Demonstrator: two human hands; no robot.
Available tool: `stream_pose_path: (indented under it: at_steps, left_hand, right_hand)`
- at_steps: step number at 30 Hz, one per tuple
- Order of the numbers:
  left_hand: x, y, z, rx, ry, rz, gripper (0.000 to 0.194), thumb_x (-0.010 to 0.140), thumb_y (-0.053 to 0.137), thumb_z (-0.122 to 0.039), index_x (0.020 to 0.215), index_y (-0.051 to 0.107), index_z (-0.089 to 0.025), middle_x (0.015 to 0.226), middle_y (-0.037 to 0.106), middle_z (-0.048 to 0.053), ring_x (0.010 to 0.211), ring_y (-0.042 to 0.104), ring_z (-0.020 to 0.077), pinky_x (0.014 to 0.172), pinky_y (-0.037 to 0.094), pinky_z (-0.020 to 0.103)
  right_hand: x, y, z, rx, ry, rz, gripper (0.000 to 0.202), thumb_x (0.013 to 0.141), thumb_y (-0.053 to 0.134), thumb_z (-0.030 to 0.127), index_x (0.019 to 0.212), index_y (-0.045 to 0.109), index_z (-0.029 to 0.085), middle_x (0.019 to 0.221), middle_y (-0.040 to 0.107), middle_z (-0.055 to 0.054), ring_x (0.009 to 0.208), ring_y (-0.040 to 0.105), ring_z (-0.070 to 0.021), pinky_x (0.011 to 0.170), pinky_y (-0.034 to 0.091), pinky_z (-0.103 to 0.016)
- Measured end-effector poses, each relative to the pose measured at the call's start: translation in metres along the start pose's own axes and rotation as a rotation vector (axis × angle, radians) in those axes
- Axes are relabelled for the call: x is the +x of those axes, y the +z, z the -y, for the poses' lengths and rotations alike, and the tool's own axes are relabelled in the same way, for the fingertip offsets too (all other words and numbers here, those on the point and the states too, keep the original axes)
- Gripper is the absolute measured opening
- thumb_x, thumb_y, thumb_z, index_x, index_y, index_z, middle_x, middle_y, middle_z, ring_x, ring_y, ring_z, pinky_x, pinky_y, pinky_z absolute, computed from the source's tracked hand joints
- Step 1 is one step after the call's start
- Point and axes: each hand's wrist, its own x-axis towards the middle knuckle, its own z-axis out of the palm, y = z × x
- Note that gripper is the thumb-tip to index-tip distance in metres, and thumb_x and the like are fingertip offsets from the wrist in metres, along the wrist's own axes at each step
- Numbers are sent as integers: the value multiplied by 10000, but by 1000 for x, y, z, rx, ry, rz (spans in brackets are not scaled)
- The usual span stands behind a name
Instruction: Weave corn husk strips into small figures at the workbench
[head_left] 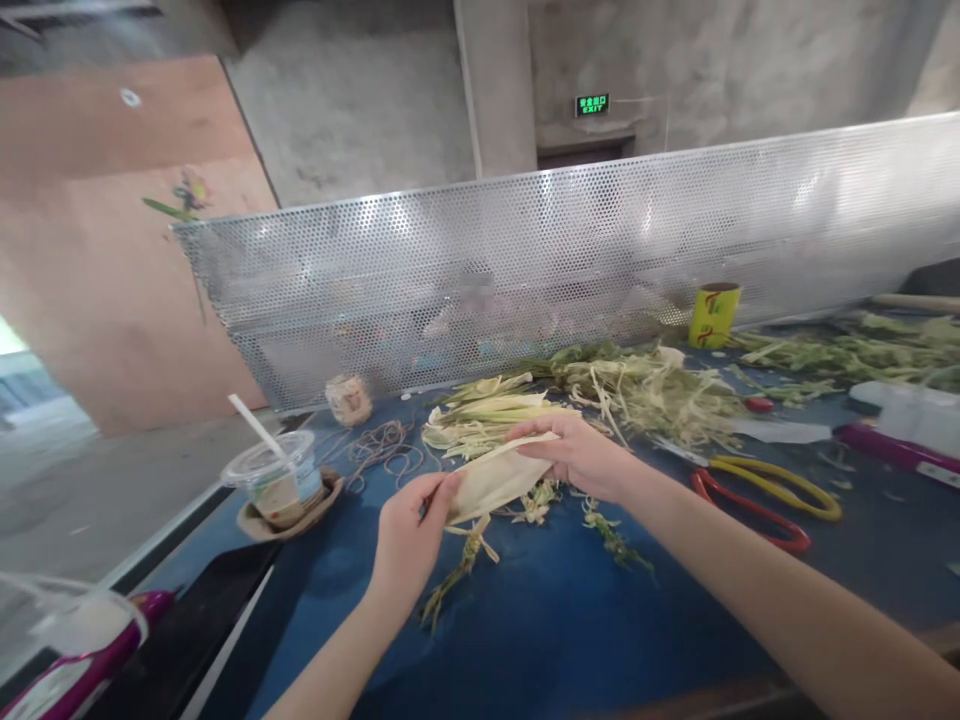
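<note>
A pale, wide piece of corn husk (495, 482) is stretched between my two hands above the blue tabletop (540, 630). My left hand (414, 525) pinches its near-left end between thumb and fingers. At its upper right end, my right hand (576, 455) is closed on the husk, with the fingers bent over the edge. Just beyond them lies a stack of pale husks (480, 415), beside a larger heap of shredded greenish strips (660, 390). Small dried flower sprigs lie beneath and near my hands, one sprig (454, 580) at the left and another sprig (616, 540) at the right.
Red-and-yellow-handled scissors (776, 492) lie at the right, near a purple tool (900, 450). A yellow roll (714, 315) stands by the perforated metal screen (465, 290). Left are a lidded drink cup (281, 480) with a straw, loose cord (382, 450) and another purple tool (97, 665).
</note>
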Motion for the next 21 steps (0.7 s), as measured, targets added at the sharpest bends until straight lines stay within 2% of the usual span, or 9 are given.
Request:
stream_pose_path:
  at_steps: [3, 5, 7, 9, 11, 12, 14, 17, 21]
  left_hand:
    - [1, 7, 1, -132, -128, 77, 375, 784, 469, -437, 643, 629, -129, 524, 498, -20, 525, 439, 103, 499, 327, 199]
    - [2, 9, 2, -214, -197, 180, 426, 778, 455, -481, 612, 613, -121, 475, 439, -31, 470, 389, 86, 457, 294, 196]
    - [3, 9, -1, -254, -207, 305, 413, 767, 470, -486, 664, 628, -118, 500, 476, -22, 472, 408, 89, 458, 314, 197]
    - [6, 7, -9, -230, -134, 369, 346, 752, 516, -440, 825, 646, -127, 637, 580, 14, 558, 489, 113, 522, 380, 209]
    - [9, 5, -22, -125, -24, 331, 333, 746, 538, -401, 947, 624, -149, 774, 626, 41, 636, 530, 131, 575, 410, 223]
    - [11, 4, -28, -40, 36, 305, 313, 741, 543, -394, 928, 626, -157, 772, 624, 37, 640, 526, 134, 571, 401, 222]
    - [13, 7, -39, 91, 145, 269, 267, 774, 492, -391, 740, 631, -166, 628, 568, -3, 571, 472, 115, 547, 364, 211]
    - [12, 16, -46, 122, 98, 143, 347, 805, 432, -410, 610, 563, -155, 506, 437, -37, 491, 381, 91, 481, 305, 196]
    - [7, 27, -40, 21, -22, 94, 348, 810, 424, -420, 662, 582, -147, 544, 501, -29, 512, 424, 96, 491, 327, 193]
  right_hand:
    - [-1, -6, -5, 54, -2, 1, 135, 649, 654, 225, 744, 622, 135, 671, 627, -4, 597, 592, -85, 593, 507, -222]
    - [-1, -10, -7, 43, -3, -4, 140, 656, 646, 242, 738, 634, 130, 687, 644, -19, 614, 606, -99, 597, 521, -238]
    - [-1, -14, -8, 10, -3, -15, 109, 648, 651, 227, 688, 642, 126, 645, 644, -17, 562, 597, -97, 534, 514, -224]
    - [-1, -16, -10, -31, -7, -22, 86, 643, 655, 206, 630, 644, 121, 580, 629, -8, 488, 570, -83, 452, 480, -193]
    - [-1, -17, -10, -56, -9, -9, 96, 646, 655, 202, 608, 645, 114, 540, 616, -6, 444, 548, -76, 410, 452, -180]
    - [-2, -17, -11, -58, -12, -2, 95, 648, 656, 204, 619, 648, 113, 539, 614, -3, 443, 545, -73, 412, 451, -178]
    - [-3, -16, -11, -34, -34, -3, 102, 651, 663, 223, 693, 650, 131, 595, 628, 5, 496, 567, -72, 459, 471, -177]
    - [-7, -11, -13, 50, -87, 30, 233, 646, 682, 286, 841, 620, 176, 767, 655, -1, 654, 617, -102, 572, 520, -226]
    - [-7, -2, -21, -44, -94, 7, 255, 631, 682, 251, 848, 581, 162, 802, 659, -37, 666, 629, -146, 572, 535, -269]
